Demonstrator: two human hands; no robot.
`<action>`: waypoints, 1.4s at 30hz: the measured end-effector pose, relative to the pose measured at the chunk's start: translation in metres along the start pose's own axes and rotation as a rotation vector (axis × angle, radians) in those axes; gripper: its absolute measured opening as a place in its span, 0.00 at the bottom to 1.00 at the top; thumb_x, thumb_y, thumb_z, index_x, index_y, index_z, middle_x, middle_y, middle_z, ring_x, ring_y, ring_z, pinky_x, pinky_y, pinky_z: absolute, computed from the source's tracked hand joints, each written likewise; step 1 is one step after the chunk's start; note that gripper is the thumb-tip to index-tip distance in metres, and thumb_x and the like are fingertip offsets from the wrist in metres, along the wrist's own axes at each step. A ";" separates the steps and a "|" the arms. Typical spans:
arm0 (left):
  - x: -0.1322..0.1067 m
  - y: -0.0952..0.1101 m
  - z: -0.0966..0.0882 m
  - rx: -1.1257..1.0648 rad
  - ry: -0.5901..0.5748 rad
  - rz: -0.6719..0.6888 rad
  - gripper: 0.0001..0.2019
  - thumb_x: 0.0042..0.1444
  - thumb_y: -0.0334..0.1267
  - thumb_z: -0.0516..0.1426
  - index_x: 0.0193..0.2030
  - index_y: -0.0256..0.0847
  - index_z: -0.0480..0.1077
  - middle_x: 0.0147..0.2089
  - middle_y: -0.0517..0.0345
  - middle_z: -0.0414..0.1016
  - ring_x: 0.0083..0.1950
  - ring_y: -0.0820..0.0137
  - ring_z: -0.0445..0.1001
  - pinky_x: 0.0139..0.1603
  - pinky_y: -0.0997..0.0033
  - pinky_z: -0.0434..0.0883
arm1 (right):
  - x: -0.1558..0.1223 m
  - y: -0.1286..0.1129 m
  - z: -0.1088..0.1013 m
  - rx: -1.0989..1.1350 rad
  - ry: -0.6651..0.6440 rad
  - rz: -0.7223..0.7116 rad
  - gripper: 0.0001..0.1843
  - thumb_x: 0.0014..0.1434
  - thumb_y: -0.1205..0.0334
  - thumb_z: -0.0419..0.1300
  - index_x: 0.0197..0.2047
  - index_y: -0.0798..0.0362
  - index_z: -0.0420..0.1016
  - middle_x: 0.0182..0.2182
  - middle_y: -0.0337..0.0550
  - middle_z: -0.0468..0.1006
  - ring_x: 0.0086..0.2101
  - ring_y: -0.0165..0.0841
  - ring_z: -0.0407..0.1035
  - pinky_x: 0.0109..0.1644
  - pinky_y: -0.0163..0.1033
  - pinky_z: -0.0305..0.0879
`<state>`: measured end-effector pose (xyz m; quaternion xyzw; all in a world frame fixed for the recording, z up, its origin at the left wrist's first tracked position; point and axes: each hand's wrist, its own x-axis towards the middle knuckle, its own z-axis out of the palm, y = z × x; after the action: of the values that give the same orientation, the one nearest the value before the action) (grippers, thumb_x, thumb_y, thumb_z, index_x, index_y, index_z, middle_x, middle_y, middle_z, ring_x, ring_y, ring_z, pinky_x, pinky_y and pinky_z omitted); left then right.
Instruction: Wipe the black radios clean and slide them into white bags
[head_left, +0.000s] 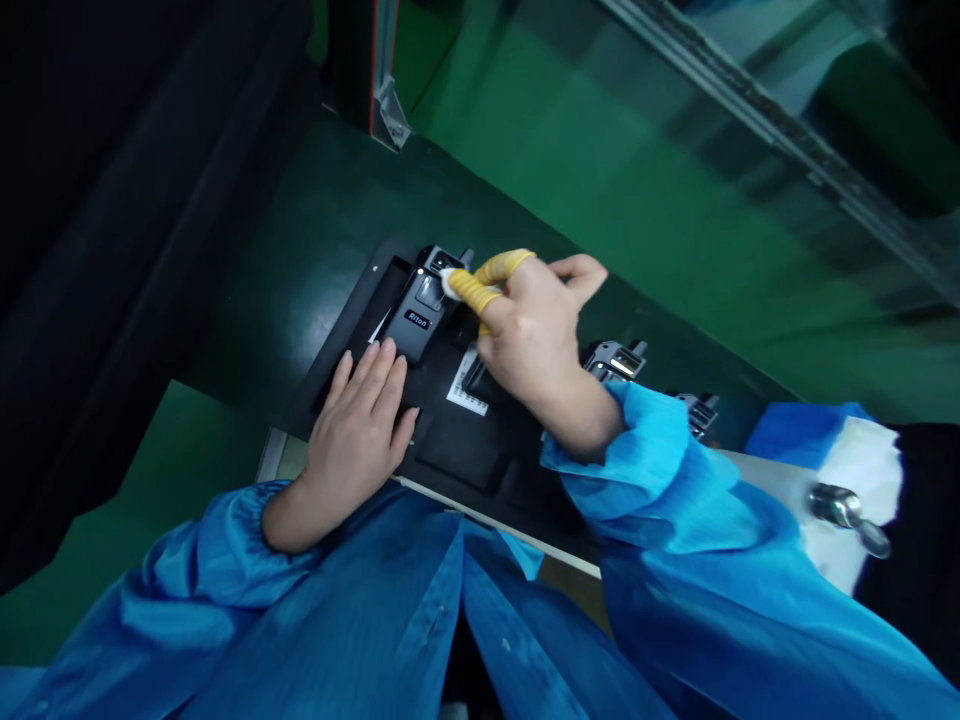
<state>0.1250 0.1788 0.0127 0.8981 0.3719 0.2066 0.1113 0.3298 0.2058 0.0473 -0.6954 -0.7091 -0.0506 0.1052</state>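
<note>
A black handheld device marked "Riton" lies in a black tray, with a small rectangular window near its top. My left hand is flat with its fingers stretched out, the fingertips touching the lower end of the device. Yellow finger covers are on fingers of my right hand. Those fingers pinch a small white wipe against the device beside its window. Under my right hand another dark device is mostly hidden, next to a white printed label.
Further devices stick out beyond my right forearm, partly covered by the sleeve. A dark green work surface carries the tray. A metal post bracket stands at the back. On the right are a white-and-blue cloth and a metal-topped object.
</note>
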 end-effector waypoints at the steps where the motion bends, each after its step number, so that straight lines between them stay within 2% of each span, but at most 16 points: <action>1: 0.000 0.000 0.000 -0.005 -0.008 -0.009 0.21 0.64 0.36 0.51 0.61 0.26 0.64 0.65 0.33 0.65 0.68 0.53 0.63 0.68 0.46 0.60 | 0.001 -0.008 0.002 0.009 -0.021 -0.037 0.22 0.68 0.62 0.40 0.43 0.49 0.76 0.40 0.41 0.72 0.42 0.35 0.62 0.52 0.52 0.42; 4: 0.000 0.001 0.000 -0.019 -0.031 -0.034 0.22 0.64 0.36 0.50 0.62 0.27 0.64 0.66 0.34 0.64 0.68 0.54 0.63 0.69 0.46 0.59 | 0.004 -0.028 0.011 0.011 -0.076 -0.123 0.24 0.70 0.61 0.39 0.40 0.50 0.77 0.40 0.42 0.74 0.42 0.34 0.63 0.51 0.50 0.41; 6: 0.000 0.001 0.000 -0.022 -0.038 -0.041 0.22 0.64 0.36 0.50 0.62 0.27 0.64 0.66 0.35 0.64 0.68 0.54 0.63 0.69 0.46 0.58 | 0.003 -0.033 0.015 -0.011 -0.087 -0.169 0.26 0.70 0.63 0.39 0.38 0.51 0.78 0.38 0.42 0.74 0.42 0.33 0.63 0.51 0.48 0.41; 11: 0.000 0.001 -0.001 0.014 -0.009 -0.014 0.21 0.64 0.36 0.50 0.60 0.25 0.65 0.64 0.34 0.66 0.67 0.54 0.65 0.68 0.49 0.60 | -0.015 -0.021 0.014 -0.043 -0.080 -0.259 0.25 0.70 0.65 0.40 0.35 0.50 0.78 0.35 0.40 0.74 0.39 0.31 0.62 0.50 0.47 0.40; 15: 0.001 0.001 -0.001 0.019 0.003 0.004 0.21 0.64 0.35 0.51 0.60 0.24 0.65 0.64 0.34 0.67 0.66 0.54 0.66 0.68 0.50 0.61 | -0.025 -0.013 0.011 -0.071 -0.058 -0.188 0.24 0.69 0.65 0.40 0.39 0.50 0.78 0.35 0.39 0.75 0.38 0.31 0.61 0.50 0.47 0.40; 19: 0.001 0.002 -0.002 -0.008 -0.016 -0.011 0.21 0.64 0.35 0.51 0.60 0.24 0.64 0.64 0.33 0.66 0.67 0.54 0.64 0.69 0.50 0.59 | -0.013 -0.025 0.014 -0.075 -0.050 -0.122 0.23 0.69 0.65 0.40 0.40 0.50 0.78 0.36 0.40 0.74 0.39 0.32 0.62 0.49 0.47 0.40; 24: 0.001 0.001 -0.002 0.014 -0.025 -0.012 0.21 0.64 0.35 0.51 0.60 0.25 0.64 0.64 0.33 0.66 0.67 0.54 0.65 0.69 0.49 0.59 | -0.004 -0.038 0.018 -0.086 -0.040 -0.206 0.25 0.69 0.67 0.39 0.39 0.50 0.79 0.35 0.40 0.72 0.39 0.32 0.62 0.49 0.46 0.39; 28: 0.001 0.000 -0.002 0.003 -0.029 -0.006 0.21 0.64 0.36 0.51 0.60 0.25 0.64 0.65 0.33 0.66 0.67 0.54 0.65 0.69 0.49 0.59 | -0.020 -0.027 0.017 -0.078 -0.039 -0.221 0.22 0.69 0.66 0.41 0.40 0.49 0.78 0.34 0.39 0.72 0.38 0.32 0.61 0.50 0.46 0.39; 32: 0.001 0.000 -0.002 -0.028 -0.045 -0.021 0.21 0.65 0.36 0.50 0.62 0.27 0.64 0.66 0.35 0.64 0.68 0.55 0.63 0.70 0.49 0.58 | -0.035 -0.009 0.012 -0.069 -0.065 -0.100 0.21 0.68 0.64 0.43 0.35 0.51 0.77 0.34 0.40 0.73 0.38 0.32 0.60 0.50 0.48 0.40; 35: 0.000 0.000 -0.002 -0.042 -0.050 -0.019 0.22 0.64 0.35 0.51 0.62 0.26 0.63 0.66 0.34 0.63 0.69 0.55 0.62 0.70 0.49 0.56 | -0.036 -0.002 0.005 -0.048 -0.052 0.002 0.20 0.66 0.65 0.44 0.37 0.50 0.78 0.36 0.42 0.74 0.39 0.34 0.61 0.50 0.49 0.40; 38: 0.000 0.000 -0.002 -0.052 -0.068 -0.036 0.23 0.64 0.36 0.50 0.64 0.28 0.62 0.67 0.35 0.62 0.69 0.54 0.61 0.70 0.47 0.56 | -0.028 -0.009 0.001 0.001 -0.066 0.035 0.20 0.66 0.64 0.44 0.42 0.48 0.77 0.39 0.42 0.74 0.41 0.35 0.61 0.51 0.51 0.40; 42: -0.001 -0.002 -0.002 -0.070 -0.086 -0.054 0.25 0.64 0.37 0.50 0.66 0.31 0.60 0.68 0.36 0.61 0.70 0.54 0.59 0.70 0.45 0.55 | -0.019 -0.027 0.007 0.050 -0.120 -0.004 0.21 0.68 0.63 0.42 0.42 0.48 0.77 0.40 0.42 0.75 0.42 0.35 0.61 0.51 0.50 0.40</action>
<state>0.1228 0.1795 0.0138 0.8913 0.3836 0.1775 0.1639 0.3027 0.1884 0.0389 -0.6928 -0.7167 0.0087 0.0799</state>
